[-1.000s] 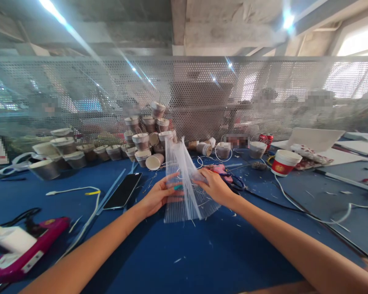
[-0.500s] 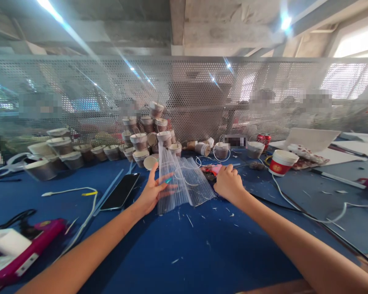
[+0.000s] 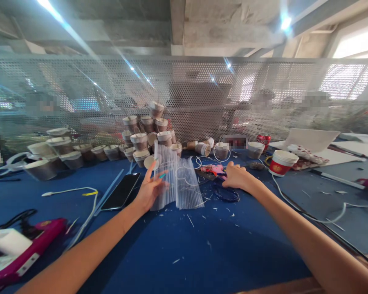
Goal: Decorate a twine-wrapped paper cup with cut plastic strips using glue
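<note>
Two hands, one phone, perhaps twenty-odd cups.

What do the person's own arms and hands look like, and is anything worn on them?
No sleeve shows on the left arm or the right arm. The left hand and right hand are ungloved, with no watch or bracelet visible. A teal patch marks one left-hand fingertip, perhaps nail polish.
</note>
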